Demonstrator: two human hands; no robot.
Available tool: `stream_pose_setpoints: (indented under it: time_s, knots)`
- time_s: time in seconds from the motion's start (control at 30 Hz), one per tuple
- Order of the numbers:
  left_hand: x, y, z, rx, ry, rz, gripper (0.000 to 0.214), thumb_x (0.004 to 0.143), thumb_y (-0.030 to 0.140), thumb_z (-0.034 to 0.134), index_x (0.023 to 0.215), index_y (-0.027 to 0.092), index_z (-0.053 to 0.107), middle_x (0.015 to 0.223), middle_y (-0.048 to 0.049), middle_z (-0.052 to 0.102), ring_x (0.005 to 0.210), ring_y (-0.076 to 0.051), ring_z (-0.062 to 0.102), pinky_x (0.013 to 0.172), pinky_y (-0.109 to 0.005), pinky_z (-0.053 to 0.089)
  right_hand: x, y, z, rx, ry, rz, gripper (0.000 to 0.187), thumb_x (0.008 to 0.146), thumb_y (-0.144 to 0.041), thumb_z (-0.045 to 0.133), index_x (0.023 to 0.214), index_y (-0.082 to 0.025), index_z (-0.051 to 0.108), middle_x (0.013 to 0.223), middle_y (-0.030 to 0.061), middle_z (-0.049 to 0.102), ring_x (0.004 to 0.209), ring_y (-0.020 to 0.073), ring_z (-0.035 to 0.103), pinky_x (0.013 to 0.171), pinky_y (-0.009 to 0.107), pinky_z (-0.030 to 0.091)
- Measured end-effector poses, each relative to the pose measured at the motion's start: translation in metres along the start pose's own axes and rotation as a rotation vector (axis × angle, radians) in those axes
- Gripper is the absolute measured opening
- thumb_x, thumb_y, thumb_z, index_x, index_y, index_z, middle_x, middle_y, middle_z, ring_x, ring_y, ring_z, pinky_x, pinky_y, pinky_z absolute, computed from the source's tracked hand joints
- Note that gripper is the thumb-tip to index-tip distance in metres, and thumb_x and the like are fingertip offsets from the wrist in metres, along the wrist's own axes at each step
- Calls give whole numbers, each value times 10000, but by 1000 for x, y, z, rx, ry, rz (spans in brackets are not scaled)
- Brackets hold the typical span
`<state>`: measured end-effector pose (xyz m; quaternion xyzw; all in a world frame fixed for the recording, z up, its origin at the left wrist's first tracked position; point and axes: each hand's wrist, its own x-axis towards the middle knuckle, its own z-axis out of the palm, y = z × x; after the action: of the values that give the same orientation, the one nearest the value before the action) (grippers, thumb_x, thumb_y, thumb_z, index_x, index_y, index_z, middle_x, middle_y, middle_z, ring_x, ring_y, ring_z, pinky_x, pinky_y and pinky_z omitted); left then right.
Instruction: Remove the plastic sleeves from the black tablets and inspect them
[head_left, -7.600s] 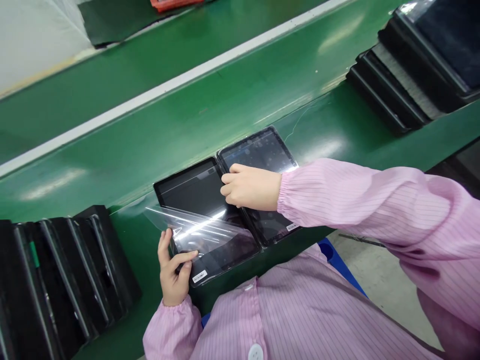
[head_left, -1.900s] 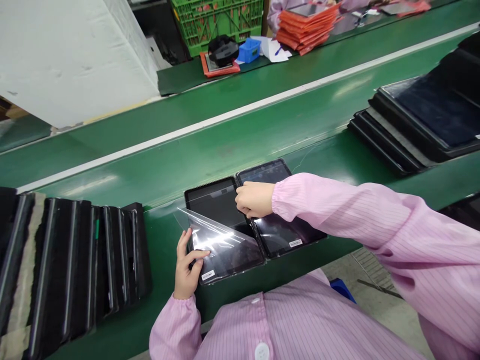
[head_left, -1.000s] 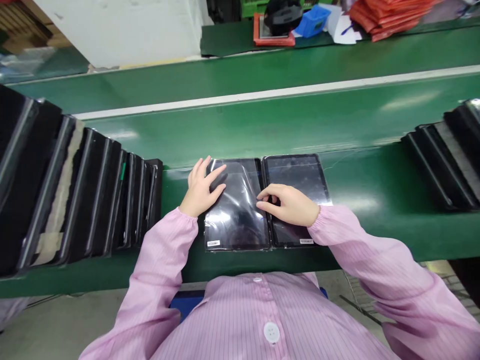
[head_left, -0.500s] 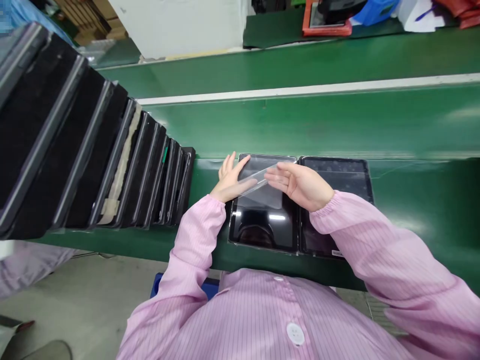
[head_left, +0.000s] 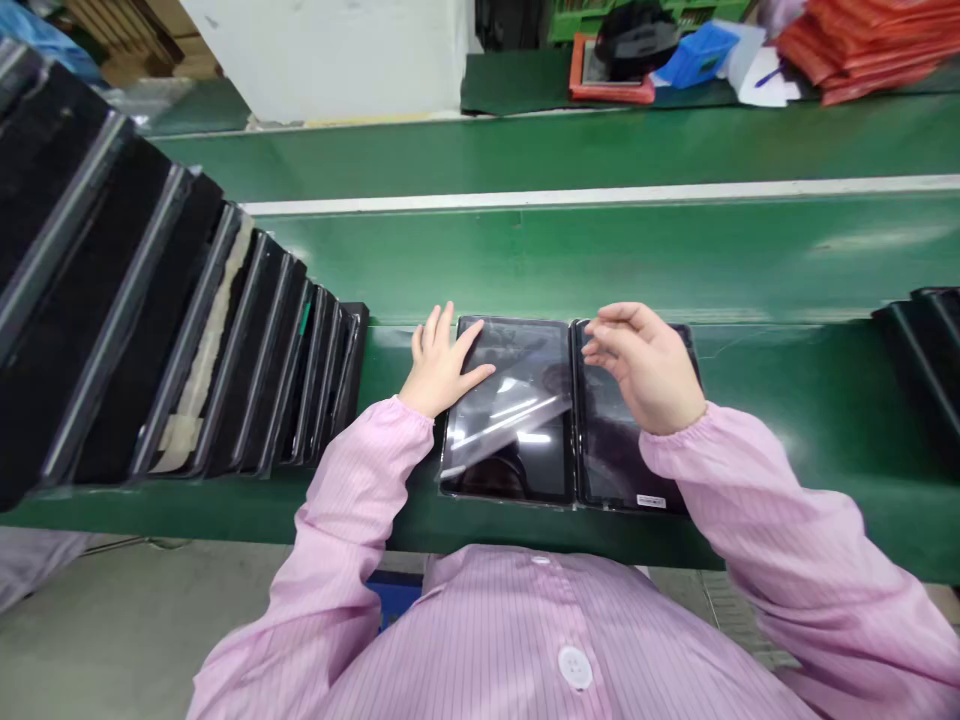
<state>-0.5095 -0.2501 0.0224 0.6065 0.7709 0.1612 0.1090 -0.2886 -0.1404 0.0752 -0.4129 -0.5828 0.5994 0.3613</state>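
Two dark, glossy tablets lie side by side on the green bench. My left hand (head_left: pixel 442 368) is open with fingers spread, its thumb and fingertips at the upper left edge of the left tablet (head_left: pixel 540 470). A clear film (head_left: pixel 510 428) slants across that tablet, partly lifted and catching bright streaks of light. Above the right tablet (head_left: pixel 615 450) hovers my right hand (head_left: pixel 649 365), fingers loosely bent and apart, with nothing visible in them. A small white label (head_left: pixel 651 501) shows on the right tablet's lower edge.
A long row of black trays or padded panels (head_left: pixel 169 330) leans at the left. More black pieces (head_left: pixel 926 350) stand at the far right. Across the back ledge are a red-framed item (head_left: pixel 581 85), a blue box (head_left: pixel 697 55) and stacked red packets (head_left: pixel 870 45).
My right hand has let go of the clear film and moved right and up. The film has dropped lower across the left tablet. My left hand has spread its fingers. The view has shifted right.
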Motion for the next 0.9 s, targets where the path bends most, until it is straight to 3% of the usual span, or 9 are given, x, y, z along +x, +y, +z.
stream_pose_setpoints:
  time_s: [0.1,0.23,0.33,0.4,0.5,0.6,0.67,0.77,0.9]
  knots:
    - [-12,19,-8,182,31,149,516,961,356,565,1445,190,494,1613,-229,276,1514,-390,218,1191,-627,196,-19,8,-4,-299,-133,-309,129,812,-197,658,937,-222,641,937,42,713,872,206,687,807,383,574]
    - [-44,49,-4,239,-30,359,499,962,329,557,1442,202,507,1581,-196,369,1482,-360,319,1181,-591,276,-64,19,-12,-651,-595,-631,230,885,-159,586,1084,-190,695,1062,96,750,1011,250,688,913,449,546]
    - [-71,71,11,209,-52,428,486,995,258,449,1474,180,459,1556,-145,431,1449,-325,387,1165,-578,327,-93,21,-29,-688,-890,-569,263,880,-103,536,1033,-159,743,1013,102,775,1021,249,709,918,408,554]
    - [-84,85,23,160,-83,488,521,981,182,406,1501,158,410,1552,-114,446,1442,-302,400,1160,-548,356,-99,18,-48,-654,-950,-437,260,869,-98,542,981,-167,767,910,73,788,910,211,739,851,334,574]
    - [-91,106,38,67,-151,588,568,953,172,423,1518,148,372,1572,-116,414,1449,-301,390,1146,-526,390,-82,15,-84,-658,-737,-335,234,888,-166,571,1007,-194,771,771,23,776,704,159,731,719,263,581]
    - [-86,122,46,-20,-192,599,526,953,258,482,1473,185,445,1564,-121,427,1449,-318,390,1146,-558,392,-41,24,-122,-778,-235,-377,219,907,-253,583,1030,-224,762,934,55,783,882,217,738,871,363,577]
    - [-81,128,48,-59,-200,559,503,937,288,533,1431,198,497,1522,-124,480,1431,-334,414,1139,-591,395,-11,37,-142,-832,-41,-383,266,919,-263,557,1114,-222,733,1105,102,750,1058,280,692,1005,487,509]
    - [-76,129,51,-101,-203,515,552,876,296,633,1409,208,520,1473,-135,526,1412,-359,434,1123,-630,404,26,58,-160,-856,78,-381,311,885,-313,612,1165,-210,702,1179,134,714,1141,325,642,1046,555,461]
    - [-75,127,56,-139,-207,532,839,682,398,833,1428,212,497,1508,-173,471,1422,-427,396,1106,-696,389,50,79,-166,-810,108,-395,256,877,-380,618,1056,-224,715,1059,89,750,992,269,696,915,449,555]
